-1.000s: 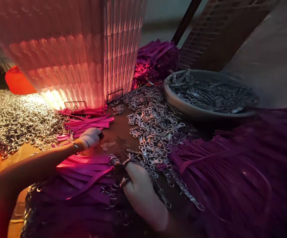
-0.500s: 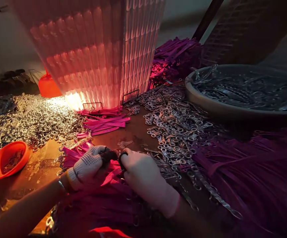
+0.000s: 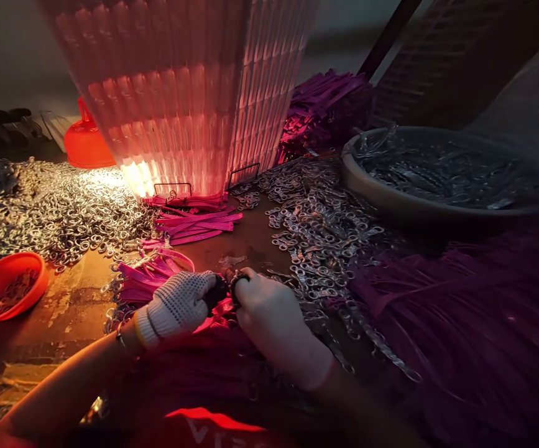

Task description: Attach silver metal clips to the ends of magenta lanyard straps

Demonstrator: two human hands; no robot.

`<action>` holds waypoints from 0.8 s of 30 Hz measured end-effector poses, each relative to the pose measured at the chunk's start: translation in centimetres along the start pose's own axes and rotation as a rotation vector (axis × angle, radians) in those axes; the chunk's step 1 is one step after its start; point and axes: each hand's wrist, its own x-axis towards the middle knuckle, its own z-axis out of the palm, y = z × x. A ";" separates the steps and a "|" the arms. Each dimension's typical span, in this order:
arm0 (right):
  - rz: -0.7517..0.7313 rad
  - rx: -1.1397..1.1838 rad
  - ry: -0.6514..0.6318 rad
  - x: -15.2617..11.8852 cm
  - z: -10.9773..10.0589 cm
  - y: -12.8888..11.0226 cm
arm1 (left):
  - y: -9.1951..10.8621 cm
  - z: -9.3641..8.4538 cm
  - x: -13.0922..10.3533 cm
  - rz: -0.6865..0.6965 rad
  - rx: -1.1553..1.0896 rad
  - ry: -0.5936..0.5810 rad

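Note:
My left hand (image 3: 179, 305), in a white knit glove with dark dots and blackened fingertips, is closed with thumb and fingers pinched together. Close beside it my right hand (image 3: 271, 320), gloved too, has its dark fingertips curled in. The fingertips nearly meet, and whatever they grip is too small and dark to make out. Just below them lie glowing pink strips (image 3: 216, 318). A bundle of pink straps (image 3: 143, 279) with metal rings at its ends lies beyond my left hand.
Shiny metal links are heaped at left (image 3: 78, 218) and right (image 3: 316, 242). A red bowl (image 3: 40, 280) holds small parts. A large basin (image 3: 376, 199), a red lamp (image 3: 87, 146), a ribbed translucent panel (image 3: 171, 124) and purple strap piles (image 3: 465, 305) surround the work surface.
My left hand has shifted right and turned a little; my right hand has also moved slightly. The fingertips stay close together. The camera view has shifted slightly.

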 end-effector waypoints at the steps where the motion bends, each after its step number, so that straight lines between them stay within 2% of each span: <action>1: 0.017 0.005 -0.022 0.1 -0.2 -0.1 | -0.3 0.2 0.0 -0.029 -0.083 0.009; 4: 0.043 0.022 -0.135 0.3 -1.2 -0.5 | -0.5 0.7 -0.4 -0.107 -0.274 0.082; 7: 0.080 0.020 -0.223 0.5 -1.6 -0.6 | 0.0 1.1 -1.0 -0.094 -0.277 0.132; 9: 0.085 0.000 -0.232 0.4 -1.4 -0.6 | 0.3 1.4 -1.3 -0.080 -0.246 0.138; 12: 0.003 -0.040 -0.228 0.4 -0.7 -0.5 | 0.3 1.7 -1.4 -0.074 -0.173 0.160; 16: -0.104 -0.061 -0.171 0.6 -0.1 -0.5 | -0.1 1.5 -0.9 -0.039 -0.141 0.105; 18: -0.128 -0.062 -0.138 0.9 -0.2 -0.4 | -0.3 0.3 -0.5 0.011 -0.131 0.028; 21: -0.129 -0.063 -0.093 0.8 -0.6 0.0 | -1.0 -3.4 -0.7 0.024 -0.077 -0.043; 24: 0.028 -0.057 -0.038 -0.3 -0.7 1.5 | -2.9 -8.4 -1.9 -0.141 0.134 0.103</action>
